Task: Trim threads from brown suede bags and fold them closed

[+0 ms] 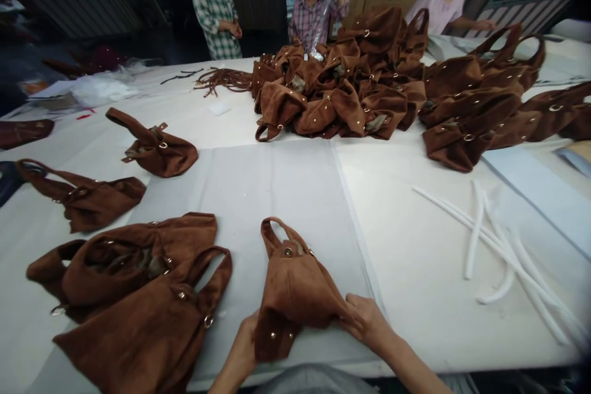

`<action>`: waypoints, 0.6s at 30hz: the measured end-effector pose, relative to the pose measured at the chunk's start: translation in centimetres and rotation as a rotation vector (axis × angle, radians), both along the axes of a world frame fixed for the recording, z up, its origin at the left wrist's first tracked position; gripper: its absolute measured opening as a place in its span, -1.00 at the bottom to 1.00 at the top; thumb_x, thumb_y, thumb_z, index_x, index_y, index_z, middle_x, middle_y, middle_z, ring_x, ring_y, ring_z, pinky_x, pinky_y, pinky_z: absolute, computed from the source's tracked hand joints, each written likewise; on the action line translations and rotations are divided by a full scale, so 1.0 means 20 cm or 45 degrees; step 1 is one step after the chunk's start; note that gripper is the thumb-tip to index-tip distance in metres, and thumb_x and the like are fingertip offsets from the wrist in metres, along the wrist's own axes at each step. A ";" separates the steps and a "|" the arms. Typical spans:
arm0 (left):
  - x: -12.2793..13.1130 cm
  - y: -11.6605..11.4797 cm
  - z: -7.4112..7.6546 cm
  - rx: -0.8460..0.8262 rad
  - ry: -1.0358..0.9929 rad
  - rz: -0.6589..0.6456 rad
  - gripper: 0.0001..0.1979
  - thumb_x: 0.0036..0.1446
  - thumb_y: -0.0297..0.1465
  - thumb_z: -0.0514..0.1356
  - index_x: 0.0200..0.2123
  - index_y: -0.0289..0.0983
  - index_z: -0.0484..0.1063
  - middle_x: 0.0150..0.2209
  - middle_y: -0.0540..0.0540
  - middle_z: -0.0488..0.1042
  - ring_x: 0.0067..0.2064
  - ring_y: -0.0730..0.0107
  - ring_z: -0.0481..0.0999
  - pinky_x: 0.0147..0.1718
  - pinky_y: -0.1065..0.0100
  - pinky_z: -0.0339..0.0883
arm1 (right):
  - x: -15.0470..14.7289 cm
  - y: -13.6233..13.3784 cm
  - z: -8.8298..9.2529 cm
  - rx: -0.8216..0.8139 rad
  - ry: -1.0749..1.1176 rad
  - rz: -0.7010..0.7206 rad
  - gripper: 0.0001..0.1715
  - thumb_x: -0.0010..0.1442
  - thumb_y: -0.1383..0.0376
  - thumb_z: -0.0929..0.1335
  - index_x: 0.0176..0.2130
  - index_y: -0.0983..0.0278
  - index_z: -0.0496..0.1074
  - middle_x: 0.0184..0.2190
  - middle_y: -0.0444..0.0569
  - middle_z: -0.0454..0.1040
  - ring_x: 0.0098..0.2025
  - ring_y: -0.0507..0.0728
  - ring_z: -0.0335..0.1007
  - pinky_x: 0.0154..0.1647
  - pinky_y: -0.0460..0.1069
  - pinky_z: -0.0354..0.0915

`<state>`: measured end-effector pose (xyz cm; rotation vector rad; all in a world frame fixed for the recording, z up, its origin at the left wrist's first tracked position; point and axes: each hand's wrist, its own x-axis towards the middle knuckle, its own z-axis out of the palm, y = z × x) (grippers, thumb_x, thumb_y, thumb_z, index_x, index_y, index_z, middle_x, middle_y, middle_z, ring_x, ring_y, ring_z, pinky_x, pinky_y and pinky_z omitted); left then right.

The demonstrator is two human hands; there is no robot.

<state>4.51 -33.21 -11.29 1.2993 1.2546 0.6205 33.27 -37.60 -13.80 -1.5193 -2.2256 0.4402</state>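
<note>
Head view, item: brown suede bag (295,286) at near centre of the white table (415,258); my left hand (242,345) and right hand (367,319) clamped on its lower corners; risk I judge: limp suede slipping, or snagging the stacked bags (138,301) at near left.

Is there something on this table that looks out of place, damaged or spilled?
Nothing stands out. Both hands, left hand and right hand, hold a brown suede bag; other bags lie flat or piled, and white strips lie loosely crossed.
</note>
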 end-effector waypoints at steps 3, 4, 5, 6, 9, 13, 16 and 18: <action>-0.07 0.06 0.03 -0.003 0.059 0.324 -0.79 0.01 -0.29 0.08 -0.43 -0.30 0.43 -0.43 -0.07 0.44 -0.34 0.25 0.43 -0.37 0.33 0.32 | -0.02 -0.10 -0.10 0.101 -0.002 0.024 -0.70 0.23 0.27 0.17 -0.46 0.31 0.33 -0.57 -0.05 0.25 -0.53 0.04 0.19 -0.55 -0.06 0.02; -0.08 0.11 0.08 0.021 0.073 0.431 -0.77 0.03 -0.28 0.07 -0.37 -0.30 0.42 -0.38 -0.09 0.45 -0.31 0.25 0.43 -0.34 0.33 0.32 | -0.01 -0.10 -0.10 0.120 -0.001 0.024 -0.72 0.23 0.28 0.18 -0.45 0.32 0.33 -0.57 -0.06 0.24 -0.53 0.04 0.19 -0.55 -0.06 0.02; -0.07 0.16 0.13 0.054 0.081 0.497 -0.75 0.04 -0.26 0.08 -0.33 -0.31 0.42 -0.33 -0.11 0.44 -0.28 0.25 0.43 -0.33 0.34 0.31 | -0.01 -0.10 -0.10 0.130 -0.007 0.035 -0.73 0.23 0.28 0.18 -0.43 0.32 0.34 -0.57 -0.06 0.24 -0.53 0.04 0.19 -0.55 -0.06 0.03; -0.06 0.22 0.18 0.092 0.074 0.499 -0.72 0.05 -0.24 0.08 -0.29 -0.31 0.41 -0.29 -0.13 0.44 -0.25 0.25 0.42 -0.32 0.34 0.31 | -0.01 -0.09 -0.08 0.133 -0.019 0.055 -0.74 0.23 0.28 0.19 -0.42 0.32 0.34 -0.56 -0.06 0.24 -0.53 0.04 0.19 -0.55 -0.06 0.03; 0.03 0.40 0.33 0.174 0.034 0.287 -0.66 0.09 -0.20 0.06 -0.18 -0.29 0.41 -0.18 -0.14 0.42 -0.19 0.26 0.40 -0.31 0.37 0.30 | 0.00 -0.06 -0.05 0.117 -0.057 0.115 -0.76 0.23 0.29 0.18 -0.39 0.32 0.34 -0.55 -0.06 0.23 -0.52 0.05 0.19 -0.55 -0.05 0.03; 0.18 0.58 0.40 0.198 0.056 -0.064 -0.64 0.06 -0.19 0.10 -0.13 -0.26 0.40 -0.15 -0.11 0.42 -0.19 0.28 0.39 -0.27 0.36 0.27 | -0.02 -0.06 -0.05 0.108 -0.072 0.116 -0.79 0.23 0.30 0.20 -0.39 0.32 0.33 -0.54 -0.08 0.23 -0.51 0.04 0.19 -0.53 -0.06 0.05; 0.25 0.64 0.41 0.135 0.092 -0.327 -0.70 0.03 -0.19 0.12 -0.37 -0.32 0.44 -0.40 -0.07 0.42 -0.34 0.36 0.36 -0.35 0.39 0.23 | -0.01 -0.04 -0.03 0.156 -0.058 0.063 -0.79 0.22 0.32 0.22 -0.43 0.31 0.31 -0.55 -0.09 0.21 -0.51 0.02 0.18 -0.54 -0.06 0.05; 0.26 0.65 0.44 0.068 -0.032 -0.414 -0.70 0.07 -0.19 0.10 -0.47 -0.34 0.38 -0.50 -0.03 0.35 -0.44 0.44 0.30 -0.43 0.42 0.19 | 0.04 -0.02 0.05 0.255 -0.061 -0.039 -0.76 0.21 0.34 0.22 -0.49 0.31 0.29 -0.58 -0.11 0.16 -0.54 0.02 0.13 -0.57 -0.06 0.02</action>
